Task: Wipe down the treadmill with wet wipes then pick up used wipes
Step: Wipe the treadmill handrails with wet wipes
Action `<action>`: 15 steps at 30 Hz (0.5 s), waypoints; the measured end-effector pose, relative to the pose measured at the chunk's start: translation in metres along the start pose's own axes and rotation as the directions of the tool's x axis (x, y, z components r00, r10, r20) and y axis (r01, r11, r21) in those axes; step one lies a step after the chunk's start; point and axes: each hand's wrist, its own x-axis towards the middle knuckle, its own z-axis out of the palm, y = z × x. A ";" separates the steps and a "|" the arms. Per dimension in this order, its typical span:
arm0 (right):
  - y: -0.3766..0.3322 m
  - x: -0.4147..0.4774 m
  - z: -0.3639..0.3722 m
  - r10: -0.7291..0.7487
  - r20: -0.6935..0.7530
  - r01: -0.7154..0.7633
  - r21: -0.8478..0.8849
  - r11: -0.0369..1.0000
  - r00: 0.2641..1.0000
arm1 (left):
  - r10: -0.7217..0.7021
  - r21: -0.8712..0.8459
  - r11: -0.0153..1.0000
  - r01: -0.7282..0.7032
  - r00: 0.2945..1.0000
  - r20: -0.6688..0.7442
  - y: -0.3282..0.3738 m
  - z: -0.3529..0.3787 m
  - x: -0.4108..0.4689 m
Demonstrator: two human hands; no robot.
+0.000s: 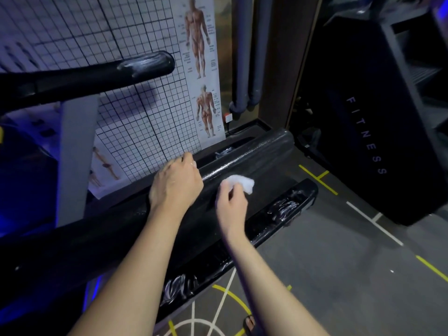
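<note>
Since the treadmill belt [254, 154] ran lengthwise up and to the right, I'd guess the next swipe went that way. The right hand [231, 202] had its fingers [226, 190] pinched on the wet wipe [240, 183], which sat on the belt. The left hand [177, 183] rested beside it, fingers loose, holding nothing.

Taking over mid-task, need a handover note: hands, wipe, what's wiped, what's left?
Left hand: rests on the far edge of the treadmill belt; grip unclear.
Right hand: pinches a wipe against the belt.
Done: wet streaks show on the handrail and the near side rail.
Left: probably the rest of the belt, then collect the used wipes.
</note>
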 end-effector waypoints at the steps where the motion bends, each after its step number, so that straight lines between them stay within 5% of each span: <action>1: 0.004 -0.011 0.002 0.001 0.065 -0.004 0.032 0.999 0.998 | -0.002 0.008 1.000 0.002 1.000 0.001 0.000 0.001 0.001; 3: 0.013 -0.008 -0.005 -0.003 0.125 -0.014 0.135 0.991 0.992 | -0.011 0.014 1.000 0.011 1.000 0.008 0.000 0.001 0.002; 6: 0.014 0.034 -0.034 0.112 -0.186 -0.058 0.272 0.961 0.976 | -0.014 0.006 1.000 0.014 1.000 0.007 0.001 0.000 0.001; 8: 0.013 0.056 -0.051 0.124 -0.269 -0.032 0.321 0.947 0.955 | -0.008 0.002 1.000 0.008 1.000 -0.010 0.001 0.000 0.000; 12: 0.005 0.037 -0.024 0.047 0.050 -0.049 0.047 0.998 0.998 | -0.018 0.023 1.000 0.018 1.000 -0.003 0.001 0.002 0.002; 15: 0.007 0.004 -0.019 0.049 0.275 -0.054 0.011 0.998 0.960 | -0.021 0.026 0.999 0.021 1.000 0.004 0.000 0.002 0.003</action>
